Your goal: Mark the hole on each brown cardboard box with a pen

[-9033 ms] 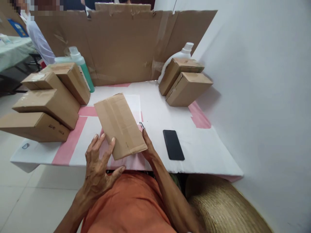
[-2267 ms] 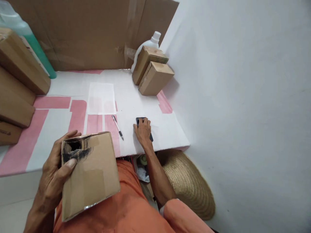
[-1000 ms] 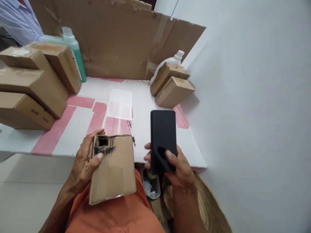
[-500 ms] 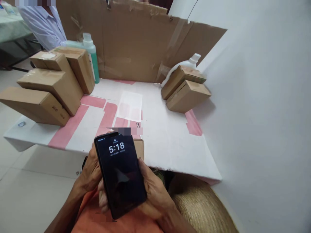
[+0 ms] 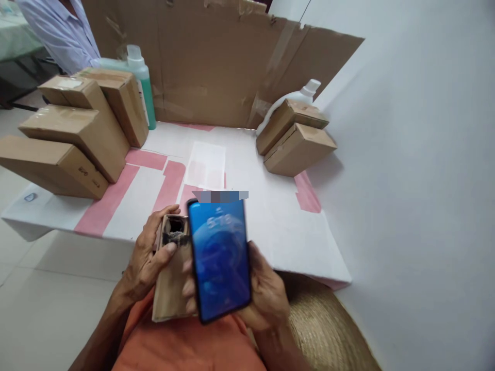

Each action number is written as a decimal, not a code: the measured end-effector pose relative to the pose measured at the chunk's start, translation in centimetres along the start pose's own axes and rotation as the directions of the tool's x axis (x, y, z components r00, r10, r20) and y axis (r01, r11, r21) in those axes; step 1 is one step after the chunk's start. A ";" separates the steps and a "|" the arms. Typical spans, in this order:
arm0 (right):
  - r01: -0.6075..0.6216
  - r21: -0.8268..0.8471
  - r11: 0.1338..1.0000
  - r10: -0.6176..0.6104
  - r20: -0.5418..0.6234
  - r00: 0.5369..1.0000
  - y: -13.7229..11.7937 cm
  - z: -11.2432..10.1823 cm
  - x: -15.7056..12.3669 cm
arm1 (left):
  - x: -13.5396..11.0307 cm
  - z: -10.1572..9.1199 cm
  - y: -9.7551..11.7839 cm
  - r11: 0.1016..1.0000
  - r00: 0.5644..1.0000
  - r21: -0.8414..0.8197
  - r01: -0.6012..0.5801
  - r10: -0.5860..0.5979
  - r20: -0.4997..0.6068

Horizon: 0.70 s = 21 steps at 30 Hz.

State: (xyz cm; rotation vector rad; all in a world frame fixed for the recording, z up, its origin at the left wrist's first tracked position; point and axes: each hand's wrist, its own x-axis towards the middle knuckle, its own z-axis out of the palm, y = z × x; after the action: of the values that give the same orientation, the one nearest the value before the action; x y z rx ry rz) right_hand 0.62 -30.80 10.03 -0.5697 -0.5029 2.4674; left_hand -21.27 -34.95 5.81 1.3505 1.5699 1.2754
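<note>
My right hand is closed around a dark smartphone, its fingertips showing along the left side. The phone's screen is lit blue, with a blurred clock near the top. Left of it, my left hand grips a brown cardboard box, thumb on its upper face. A torn dark hole shows near the top end of this box. The phone covers the box's right side. Both are held over my lap, at the near edge of the table.
Several cardboard boxes and a bottle of green liquid stand at the left. Two boxes and a white bottle stand at the right. A cardboard panel rises behind. A straw hat lies below right.
The phone has moved right and up, uncovering the box in my left hand. Its screen has turned from dark to bright blue.
</note>
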 end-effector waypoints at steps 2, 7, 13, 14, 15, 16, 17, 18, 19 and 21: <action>0.105 -0.052 0.993 -0.108 -0.041 0.993 -1.9 -0.8 -0.4 | 0.1 -0.4 0.0 0.998 1.000 -0.059 0.018 -0.017 0.014; 0.359 -0.268 0.894 -0.432 -0.301 0.850 -4.6 -7.4 0.3 | 0.0 -0.7 0.6 0.984 0.990 -0.132 0.121 -0.130 -0.061; 0.192 -0.341 0.920 -0.380 -0.662 0.646 -4.1 -17.2 1.5 | 0.1 -0.5 1.2 0.983 0.982 -0.079 0.163 -0.169 -0.084; 0.174 -0.305 0.936 -0.341 -0.673 0.657 -3.9 -17.9 1.6 | 0.1 -0.5 1.2 0.983 0.981 -0.076 0.167 -0.173 -0.087; 0.166 -0.271 0.948 -0.310 -0.672 0.672 -3.9 -18.2 1.7 | 0.2 -0.4 1.3 0.982 0.980 -0.077 0.172 -0.178 -0.088; 0.166 -0.245 0.955 -0.290 -0.668 0.685 -3.8 -18.4 1.8 | 0.2 -0.4 1.3 0.981 0.979 -0.080 0.177 -0.184 -0.089; 0.172 -0.223 0.959 -0.279 -0.664 0.693 -3.8 -18.3 1.9 | 0.3 -0.3 1.3 0.979 0.977 -0.083 0.185 -0.192 -0.090; 0.181 -0.205 0.962 -0.273 -0.661 0.699 -3.8 -18.3 2.1 | 0.4 -0.3 1.4 0.977 0.975 -0.086 0.195 -0.202 -0.089; 0.189 -0.192 0.963 -0.269 -0.660 0.701 -3.9 -18.2 2.3 | 0.4 -0.3 1.4 0.975 0.973 -0.086 0.204 -0.212 -0.090; 0.195 -0.175 0.965 -0.262 -0.663 0.701 -4.0 -18.2 2.7 | 0.5 -0.3 1.4 0.972 0.969 -0.084 0.219 -0.227 -0.094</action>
State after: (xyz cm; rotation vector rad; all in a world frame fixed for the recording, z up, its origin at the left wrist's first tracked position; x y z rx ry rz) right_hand 9.26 -22.01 -4.14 -1.3016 -0.3487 1.8128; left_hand -21.27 -34.57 7.24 1.0440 1.6760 1.2658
